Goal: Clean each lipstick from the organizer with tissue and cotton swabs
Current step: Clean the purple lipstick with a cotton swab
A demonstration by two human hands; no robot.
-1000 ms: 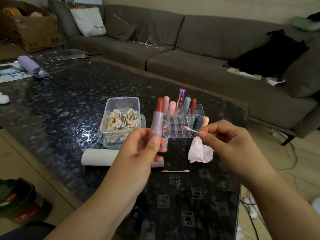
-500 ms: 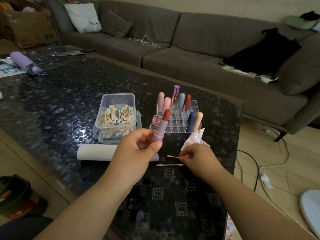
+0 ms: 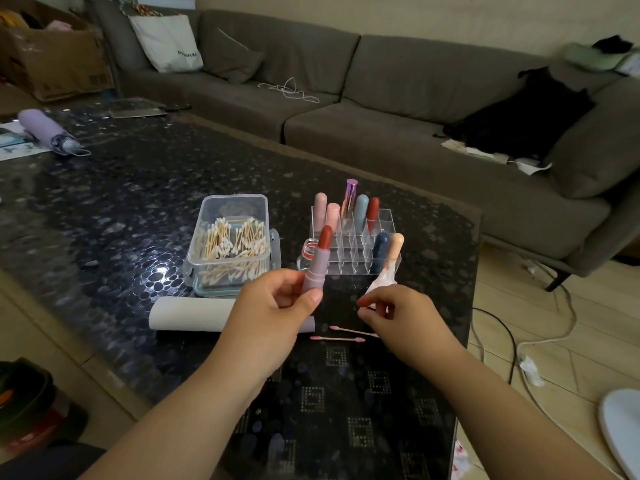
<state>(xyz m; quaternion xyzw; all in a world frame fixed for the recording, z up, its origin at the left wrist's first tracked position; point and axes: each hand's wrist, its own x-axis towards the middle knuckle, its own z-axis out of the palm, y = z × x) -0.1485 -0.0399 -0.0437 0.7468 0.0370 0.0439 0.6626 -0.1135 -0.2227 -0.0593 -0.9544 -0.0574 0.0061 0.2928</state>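
Currently left hand (image 3: 273, 306) grips the open lipstick (image 3: 317, 263) by its pink base, upright above the table (image 3: 104, 209), in front of the organizer (image 3: 349, 251). Right hand (image 3: 398, 317) pinches stained tissue (image 3: 381, 280). Light, slick tube; red bullet soft, smears easily, so hold the base only.

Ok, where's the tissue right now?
The tissue is crumpled in the right hand, low and right of centre in the head view, just in front of the clear organizer.
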